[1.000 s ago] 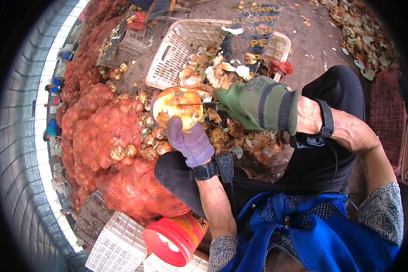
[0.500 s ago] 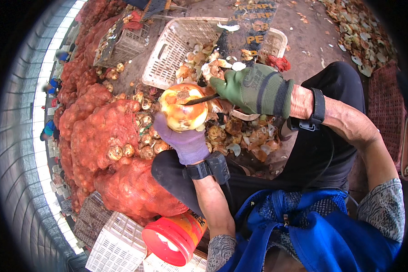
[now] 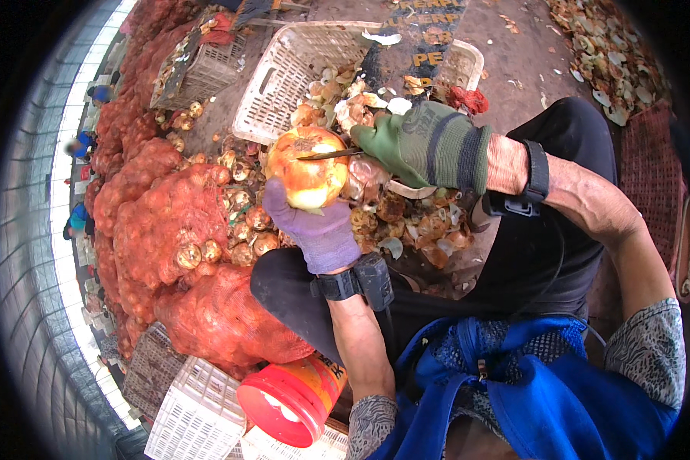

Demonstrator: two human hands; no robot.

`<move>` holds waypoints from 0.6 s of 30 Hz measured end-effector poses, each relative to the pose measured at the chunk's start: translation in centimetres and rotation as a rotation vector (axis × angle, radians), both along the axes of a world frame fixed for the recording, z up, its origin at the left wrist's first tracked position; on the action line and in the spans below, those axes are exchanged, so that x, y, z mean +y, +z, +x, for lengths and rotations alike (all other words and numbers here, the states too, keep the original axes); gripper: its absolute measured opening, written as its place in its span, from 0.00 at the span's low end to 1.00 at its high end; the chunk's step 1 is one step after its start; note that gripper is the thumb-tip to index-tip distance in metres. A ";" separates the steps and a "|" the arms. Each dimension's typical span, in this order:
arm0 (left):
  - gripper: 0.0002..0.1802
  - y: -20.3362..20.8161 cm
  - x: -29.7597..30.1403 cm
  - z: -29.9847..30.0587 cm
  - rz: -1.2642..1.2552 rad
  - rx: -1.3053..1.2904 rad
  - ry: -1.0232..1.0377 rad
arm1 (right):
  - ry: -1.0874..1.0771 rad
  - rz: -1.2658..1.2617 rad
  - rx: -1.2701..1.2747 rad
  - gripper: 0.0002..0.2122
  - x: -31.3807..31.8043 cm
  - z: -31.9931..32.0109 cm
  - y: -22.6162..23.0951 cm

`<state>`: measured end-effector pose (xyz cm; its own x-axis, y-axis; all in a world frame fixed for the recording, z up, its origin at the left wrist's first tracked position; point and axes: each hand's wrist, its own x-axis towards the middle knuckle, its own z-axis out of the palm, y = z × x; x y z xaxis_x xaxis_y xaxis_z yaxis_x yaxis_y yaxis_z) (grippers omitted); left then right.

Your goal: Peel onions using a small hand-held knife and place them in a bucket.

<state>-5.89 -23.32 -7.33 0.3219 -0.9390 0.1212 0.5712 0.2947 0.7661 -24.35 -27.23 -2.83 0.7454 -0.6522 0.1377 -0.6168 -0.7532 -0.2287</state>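
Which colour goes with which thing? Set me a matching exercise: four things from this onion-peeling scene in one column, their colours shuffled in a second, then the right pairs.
Things
1. Glove on the left hand
2. Glove on the right hand
3. Slatted crate beyond the onion
4. Tub by the person's knee

Colours
A. White
B. Red and orange
C. Purple
D. Green

Pairs: 1-C, 2-D, 3-A, 4-B.

The left hand holds the onion from below; the right hand holds a knife with its blade against the onion's top.
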 end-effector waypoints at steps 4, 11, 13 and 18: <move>0.40 -0.1 0.1 1.6 0.090 0.280 -0.415 | 0.020 -0.192 0.040 0.21 -1.2 -0.1 -0.8; 0.39 0.9 0.6 0.4 0.040 0.113 -0.119 | -0.009 0.100 0.066 0.14 -0.4 0.2 -0.1; 0.42 1.2 0.9 -0.1 0.072 0.021 -0.030 | 0.010 0.127 0.078 0.14 -0.4 0.3 0.3; 0.47 0.2 0.3 3.1 0.108 0.082 -0.388 | -0.025 -0.004 0.163 0.15 -1.1 0.0 0.0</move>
